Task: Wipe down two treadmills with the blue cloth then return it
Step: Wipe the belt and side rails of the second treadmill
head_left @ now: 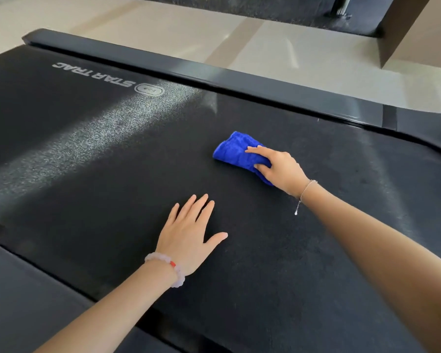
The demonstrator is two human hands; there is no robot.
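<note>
One treadmill [239, 82] in view, wipe judged underway | cloth [236, 151] bunched on belt [87, 154], gripped by right hand [278, 169] | left hand [189, 235] laid flat, fingers spread, on belt | second treadmill and cloth return judged outstanding

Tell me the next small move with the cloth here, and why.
Probably sweep the blue cloth leftward along the belt toward the pale streak, which may be dust or glare. The right hand holds it on the belt near the far rail; the left hand lies flat on the belt, clear of that path.
</note>
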